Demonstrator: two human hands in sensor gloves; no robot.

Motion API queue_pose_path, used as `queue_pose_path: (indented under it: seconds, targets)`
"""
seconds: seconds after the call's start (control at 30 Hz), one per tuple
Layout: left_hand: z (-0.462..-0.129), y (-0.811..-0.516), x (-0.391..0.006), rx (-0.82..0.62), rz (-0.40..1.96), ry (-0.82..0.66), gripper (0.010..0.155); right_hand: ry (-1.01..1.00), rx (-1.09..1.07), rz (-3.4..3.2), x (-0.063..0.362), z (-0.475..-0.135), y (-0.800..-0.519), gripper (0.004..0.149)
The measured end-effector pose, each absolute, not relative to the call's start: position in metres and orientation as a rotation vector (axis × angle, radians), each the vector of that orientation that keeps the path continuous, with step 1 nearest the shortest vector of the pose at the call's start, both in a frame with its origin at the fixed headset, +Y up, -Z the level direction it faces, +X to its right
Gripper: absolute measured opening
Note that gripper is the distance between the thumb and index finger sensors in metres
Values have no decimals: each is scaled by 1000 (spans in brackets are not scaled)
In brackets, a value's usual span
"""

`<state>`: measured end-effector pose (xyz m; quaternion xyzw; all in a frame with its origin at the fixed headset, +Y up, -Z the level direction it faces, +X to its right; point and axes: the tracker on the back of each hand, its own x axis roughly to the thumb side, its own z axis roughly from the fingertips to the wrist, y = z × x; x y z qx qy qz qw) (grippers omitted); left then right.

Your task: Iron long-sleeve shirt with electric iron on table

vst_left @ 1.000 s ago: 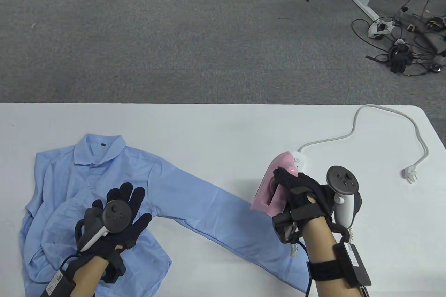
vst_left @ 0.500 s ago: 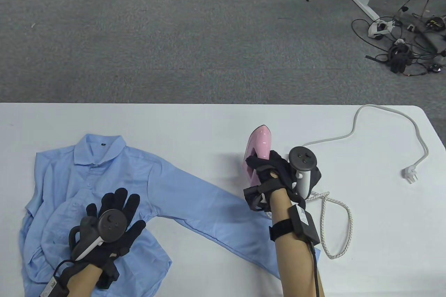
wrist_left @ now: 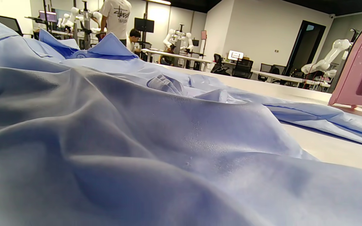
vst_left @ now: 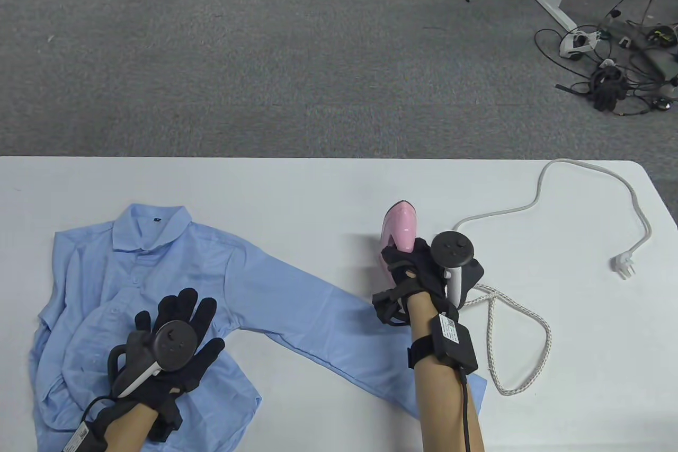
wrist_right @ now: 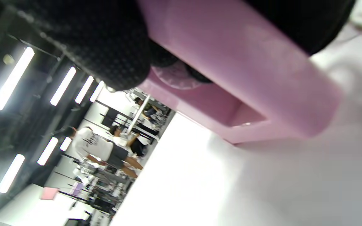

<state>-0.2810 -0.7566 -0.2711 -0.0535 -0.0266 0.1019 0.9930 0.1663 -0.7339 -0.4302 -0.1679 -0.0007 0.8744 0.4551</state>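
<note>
- My right hand (vst_left: pixel 418 274) is clenched round the handle of the iron (vst_left: pixel 400 224); the wrist view shows gloved fingers wrapped over the pink bar.
- My left hand (vst_left: pixel 169 340) lies flat with fingers spread on the shirt (vst_left: pixel 159 272), pressing the body down and gripping nothing.
- The iron sits on bare tabletop (vst_left: pixel 318 192) just beyond the outstretched sleeve (vst_left: pixel 339 325), near its far end, and from the left wrist view it looks set down flat.
- Its long axis runs nearly straight away from me, nose towards the far edge, heel under my hand.
- The shirt lies at the left, collar away from me, one sleeve stretched towards the right and near edge.
- Risk: the cord (vst_left: pixel 522 338) loops on the tabletop right behind my wrist; sweeping left could drag it onto the sleeve or snag it.
- Risk: the body of the shirt is rumpled under my left palm, so a pass there would likely press creases in.
- The plug (vst_left: pixel 622 265) lies loose on the tabletop, so I judge the iron to be cold.
</note>
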Motion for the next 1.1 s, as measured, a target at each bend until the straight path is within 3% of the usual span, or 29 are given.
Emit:
queue_pose_path:
  seconds: [0.47,0.7,0.97,1.1]
  targets:
    - [-271,-756,-282,-117,209,-45,77,69,-570,2312,162,-423,-740,51]
    - [-273,-755,-289,-113,225,-32,78,167,-595,2616,153,-416,-717,76]
    - [-271,-741,-309,-17,276,47,77,-214,-339,2631,128,-384,-638,85]
    - [-261,-719,-332,198,113,315,72,-215,-14,2739,67,-365,-628,87]
